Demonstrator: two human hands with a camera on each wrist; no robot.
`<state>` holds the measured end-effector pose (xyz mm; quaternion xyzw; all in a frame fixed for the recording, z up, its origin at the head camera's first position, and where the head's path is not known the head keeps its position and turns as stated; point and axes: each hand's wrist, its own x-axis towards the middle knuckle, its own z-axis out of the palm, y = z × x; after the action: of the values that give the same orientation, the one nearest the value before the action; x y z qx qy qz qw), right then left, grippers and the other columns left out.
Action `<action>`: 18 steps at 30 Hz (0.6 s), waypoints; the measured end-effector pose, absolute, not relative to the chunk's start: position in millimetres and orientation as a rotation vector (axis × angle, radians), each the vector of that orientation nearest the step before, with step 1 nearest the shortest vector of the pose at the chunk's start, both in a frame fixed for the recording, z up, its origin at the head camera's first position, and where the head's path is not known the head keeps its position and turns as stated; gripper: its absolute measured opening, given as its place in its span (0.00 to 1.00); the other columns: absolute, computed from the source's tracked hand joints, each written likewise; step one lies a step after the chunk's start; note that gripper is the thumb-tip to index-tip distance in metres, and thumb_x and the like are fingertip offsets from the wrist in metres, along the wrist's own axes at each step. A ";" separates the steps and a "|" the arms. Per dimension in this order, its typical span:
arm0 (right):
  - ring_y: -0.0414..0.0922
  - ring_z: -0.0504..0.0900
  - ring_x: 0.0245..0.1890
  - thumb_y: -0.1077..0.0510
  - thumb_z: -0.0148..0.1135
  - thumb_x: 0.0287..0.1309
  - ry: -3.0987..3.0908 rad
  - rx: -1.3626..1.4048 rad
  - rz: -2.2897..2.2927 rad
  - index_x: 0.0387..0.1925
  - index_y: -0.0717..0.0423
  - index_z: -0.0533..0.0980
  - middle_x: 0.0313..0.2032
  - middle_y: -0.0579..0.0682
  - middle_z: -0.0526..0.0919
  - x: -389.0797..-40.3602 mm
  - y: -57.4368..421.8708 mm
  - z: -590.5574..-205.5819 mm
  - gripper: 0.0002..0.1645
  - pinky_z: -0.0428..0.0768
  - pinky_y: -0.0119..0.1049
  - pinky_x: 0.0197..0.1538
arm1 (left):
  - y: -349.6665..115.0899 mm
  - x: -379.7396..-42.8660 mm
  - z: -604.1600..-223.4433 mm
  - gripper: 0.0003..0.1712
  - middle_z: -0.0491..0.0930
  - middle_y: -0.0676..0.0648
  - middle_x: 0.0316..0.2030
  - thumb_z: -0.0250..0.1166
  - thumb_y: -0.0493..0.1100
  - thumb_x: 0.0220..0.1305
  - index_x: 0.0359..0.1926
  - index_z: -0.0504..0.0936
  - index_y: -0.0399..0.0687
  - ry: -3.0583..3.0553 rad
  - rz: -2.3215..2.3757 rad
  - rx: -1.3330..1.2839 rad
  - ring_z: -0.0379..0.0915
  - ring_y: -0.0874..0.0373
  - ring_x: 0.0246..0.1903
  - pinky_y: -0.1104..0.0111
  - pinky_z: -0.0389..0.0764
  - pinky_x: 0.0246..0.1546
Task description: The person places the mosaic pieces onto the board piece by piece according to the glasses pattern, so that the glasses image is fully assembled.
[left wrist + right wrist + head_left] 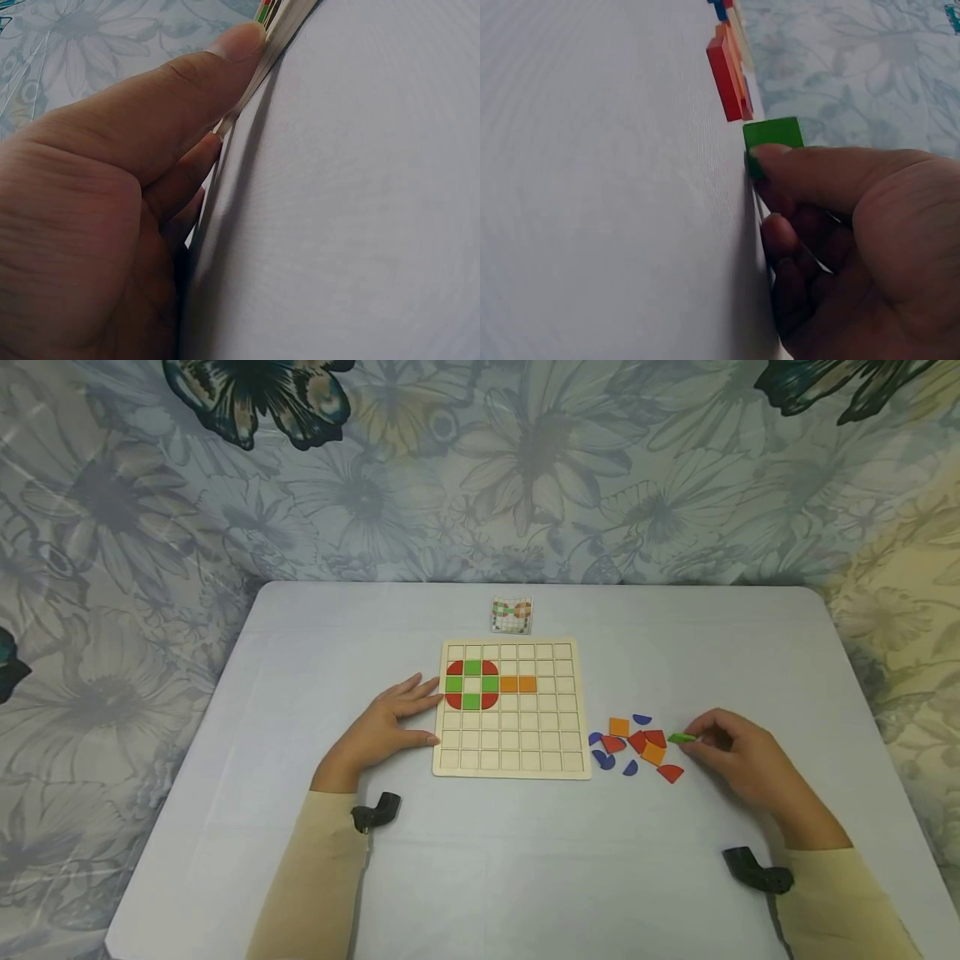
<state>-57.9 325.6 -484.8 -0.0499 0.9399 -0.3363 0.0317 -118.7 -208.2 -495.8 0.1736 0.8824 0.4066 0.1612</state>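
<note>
Currently, the person's left hand [390, 720] is touching the left edge of a pale wooden grid board [525, 739], its fingers spreading fairly straight and its thumb meeting that edge nearer; the right hand [738, 752], right of the board, is pinching a flat green square piece [772, 133] between thumb and finger; this held piece is tilting just right of a scattered group of loose red, orange and blue pieces [637, 742], which are lying right of the board's near half; on the board's far left part, four red quarter-round pieces [489, 701] and four green square pieces [472, 667] are ringing one cell; two orange square pieces [527, 684] are extending rightward from that ring; a small printed card [512, 617] is lying beyond the board's far edge, on a white table [525, 868].
</note>
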 end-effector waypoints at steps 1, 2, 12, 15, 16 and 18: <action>0.51 0.72 0.39 0.68 0.77 0.65 2.897 -0.144 -1.039 0.49 0.60 0.82 0.36 0.51 0.78 -58.0 324.3 -484.4 0.13 0.71 0.25 0.35 | -208.3 -118.8 -495.8 0.46 0.62 0.62 0.80 0.85 0.51 0.60 0.77 0.77 0.53 2.519 1.161 0.498 0.41 0.57 0.84 0.42 0.45 0.81; 0.51 0.73 0.39 0.68 0.76 0.66 2.898 -0.137 -1.048 0.49 0.60 0.83 0.36 0.51 0.79 -58.2 322.9 -483.9 0.13 0.71 0.24 0.35 | -208.3 -118.8 -496.1 0.46 0.62 0.62 0.80 0.85 0.51 0.60 0.77 0.77 0.53 2.518 1.162 0.498 0.42 0.57 0.84 0.42 0.46 0.81; 0.51 0.75 0.44 0.63 0.70 0.75 2.902 -0.161 -1.184 0.59 0.58 0.83 0.45 0.55 0.83 -72.5 306.3 -477.9 0.15 0.71 0.16 0.43 | -209.0 -118.4 -495.9 0.46 0.62 0.64 0.80 0.84 0.52 0.61 0.77 0.77 0.55 2.517 1.171 0.490 0.41 0.58 0.84 0.43 0.46 0.81; 0.53 0.79 0.49 0.62 0.68 0.76 2.891 -0.160 -1.212 0.63 0.58 0.83 0.50 0.57 0.84 -80.2 297.9 -475.0 0.17 0.70 0.12 0.46 | -208.9 -118.6 -496.2 0.45 0.62 0.64 0.80 0.84 0.52 0.61 0.77 0.77 0.55 2.519 1.171 0.492 0.42 0.58 0.84 0.43 0.47 0.81; 0.54 0.79 0.51 0.61 0.68 0.77 2.885 -0.156 -1.220 0.63 0.57 0.83 0.51 0.57 0.83 -82.5 294.7 -474.0 0.17 0.70 0.12 0.47 | -209.0 -118.6 -496.4 0.45 0.62 0.64 0.80 0.84 0.52 0.61 0.77 0.77 0.55 2.519 1.172 0.491 0.42 0.58 0.84 0.43 0.47 0.81; 0.56 0.80 0.53 0.61 0.67 0.78 2.872 -0.143 -1.237 0.64 0.57 0.83 0.54 0.58 0.83 -87.0 288.3 -472.9 0.18 0.70 0.11 0.48 | -209.2 -118.7 -496.9 0.45 0.62 0.64 0.80 0.84 0.52 0.61 0.77 0.77 0.55 2.519 1.171 0.490 0.42 0.58 0.84 0.43 0.47 0.81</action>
<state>-87.0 288.3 -472.9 -0.0458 0.9175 -0.3950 0.0056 -118.7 -209.2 -496.9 0.1715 0.8816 0.4097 0.1598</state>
